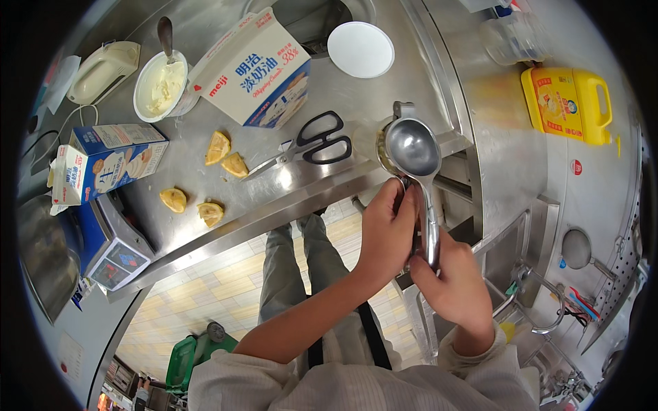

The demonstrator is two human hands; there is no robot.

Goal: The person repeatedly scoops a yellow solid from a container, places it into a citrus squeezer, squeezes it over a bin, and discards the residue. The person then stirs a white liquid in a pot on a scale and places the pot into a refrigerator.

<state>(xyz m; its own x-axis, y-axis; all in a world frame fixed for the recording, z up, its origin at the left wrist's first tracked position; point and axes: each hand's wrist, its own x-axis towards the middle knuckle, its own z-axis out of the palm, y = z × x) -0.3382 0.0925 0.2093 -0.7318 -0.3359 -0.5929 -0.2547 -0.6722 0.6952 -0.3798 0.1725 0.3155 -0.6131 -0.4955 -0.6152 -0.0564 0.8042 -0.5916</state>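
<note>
Both hands grip the handles of a metal citrus squeezer (413,146), its rounded head beyond my fingers at the worktop's front edge. My left hand (390,226) holds near the head; my right hand (452,282) is wrapped around the handle's lower end. Whether fruit sits inside is hidden. A clear cup seems to stand partly behind the squeezer head. To the left, black-handled scissors (303,146) lie with blades towards several lemon pieces, among them one wedge (218,148) and another (173,200). A round white lid or dish (361,50) lies farther back.
A large cream carton (257,72), a smaller carton (118,159), a tub of pale cream (163,87) with a spoon, and a hand mixer (103,72) stand left. A digital scale (121,259) is at the left front. Right are a yellow jug (568,105) and a sink faucet (552,308).
</note>
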